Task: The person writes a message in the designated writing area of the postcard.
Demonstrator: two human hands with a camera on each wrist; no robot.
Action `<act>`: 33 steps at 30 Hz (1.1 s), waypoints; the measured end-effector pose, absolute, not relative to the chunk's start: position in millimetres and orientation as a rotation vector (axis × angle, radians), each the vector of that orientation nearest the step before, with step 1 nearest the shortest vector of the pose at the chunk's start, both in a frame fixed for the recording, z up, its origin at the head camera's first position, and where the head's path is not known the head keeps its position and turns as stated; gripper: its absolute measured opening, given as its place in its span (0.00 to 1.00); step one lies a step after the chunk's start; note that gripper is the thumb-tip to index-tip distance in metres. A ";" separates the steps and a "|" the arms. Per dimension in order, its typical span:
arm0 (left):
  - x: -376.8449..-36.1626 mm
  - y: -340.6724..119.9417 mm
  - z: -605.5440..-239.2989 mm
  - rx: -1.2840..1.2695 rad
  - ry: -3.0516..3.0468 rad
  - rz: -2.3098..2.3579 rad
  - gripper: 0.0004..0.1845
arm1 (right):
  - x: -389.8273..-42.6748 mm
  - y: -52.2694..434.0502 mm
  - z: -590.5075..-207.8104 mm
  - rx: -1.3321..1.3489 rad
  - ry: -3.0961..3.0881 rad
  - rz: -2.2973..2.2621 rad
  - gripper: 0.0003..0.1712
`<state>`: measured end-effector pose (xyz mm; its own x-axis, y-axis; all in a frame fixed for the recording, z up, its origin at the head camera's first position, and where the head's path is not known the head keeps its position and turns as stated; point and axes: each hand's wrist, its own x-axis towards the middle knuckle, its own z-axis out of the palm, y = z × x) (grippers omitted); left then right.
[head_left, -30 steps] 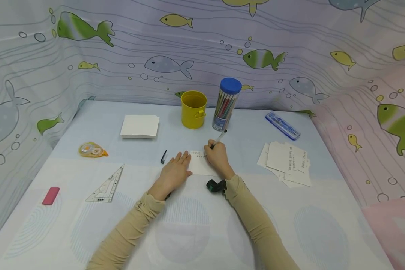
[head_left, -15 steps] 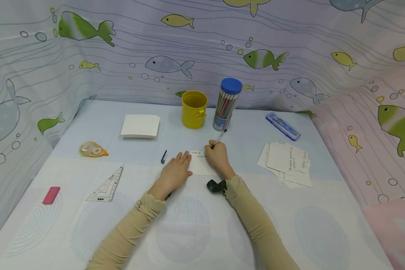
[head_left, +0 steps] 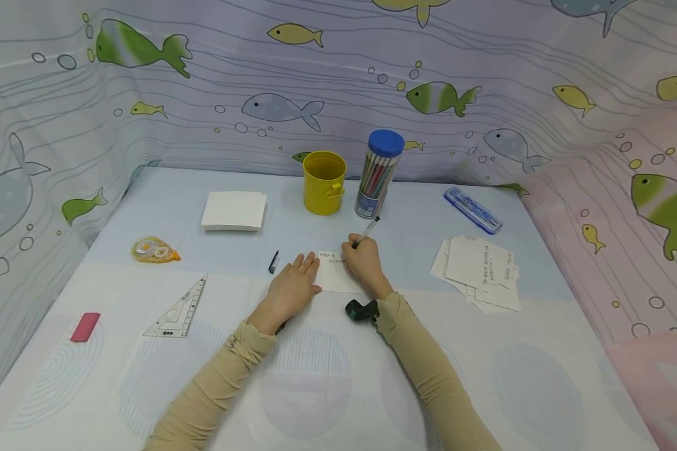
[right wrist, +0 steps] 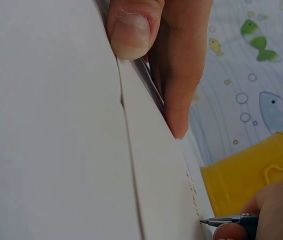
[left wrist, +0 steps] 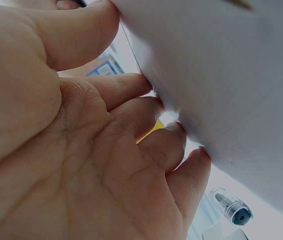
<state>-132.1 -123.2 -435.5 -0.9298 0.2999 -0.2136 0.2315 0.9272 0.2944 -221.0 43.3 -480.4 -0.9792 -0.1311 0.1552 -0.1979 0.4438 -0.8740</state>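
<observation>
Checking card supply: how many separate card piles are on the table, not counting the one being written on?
2: a neat blank stack back left, a loose written pile right.

Yellow bucket [head_left: 324, 181] and pencil tube [head_left: 378, 173] beyond the fingers; card stack [head_left: 234, 211], set square [head_left: 178, 310], eraser [head_left: 85, 327] leftward.

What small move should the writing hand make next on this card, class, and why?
Probably run the pen further along the second line: the right hand has its tip on the card, two short lines are written, and the left hand presses it flat.
</observation>
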 end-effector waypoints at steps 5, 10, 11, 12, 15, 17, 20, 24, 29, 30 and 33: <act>-132.2 -122.4 -436.6 0.391 2.824 0.402 0.35 | -220.9 43.9 -480.8 0.288 -2.627 1.588 0.22; -131.7 -121.8 -437.5 0.388 2.819 0.397 0.35 | -220.7 44.3 -482.2 0.253 -2.619 1.632 0.22; -131.6 -121.9 -437.6 0.389 2.819 0.392 0.35 | -220.7 44.3 -482.6 0.256 -2.617 1.638 0.22; -131.5 -122.1 -437.7 0.390 2.820 0.391 0.35 | -220.9 44.3 -483.1 0.261 -2.615 1.639 0.22; -131.6 -123.0 -438.2 0.403 2.833 0.389 0.35 | -221.4 44.3 -483.9 0.285 -2.612 1.624 0.22; -131.8 -123.6 -438.8 0.412 2.843 0.389 0.35 | -221.7 44.2 -483.9 0.300 -2.610 1.619 0.23; -132.1 -124.3 -440.0 0.424 2.860 0.390 0.34 | -221.9 44.1 -483.2 0.313 -2.615 1.612 0.22; -132.6 -124.3 -440.6 0.424 2.855 0.386 0.34 | -221.8 43.9 -482.0 0.303 -2.627 1.593 0.22; -132.5 -123.6 -440.3 0.422 2.848 0.382 0.34 | -220.8 44.1 -480.4 0.288 -2.615 1.604 0.22; -132.3 -123.6 -440.1 0.420 2.847 0.382 0.34 | -220.5 44.0 -480.1 0.288 -2.614 1.608 0.22; -131.7 -123.7 -439.1 0.420 2.850 0.385 0.34 | -220.3 43.7 -479.6 0.296 -2.612 1.616 0.22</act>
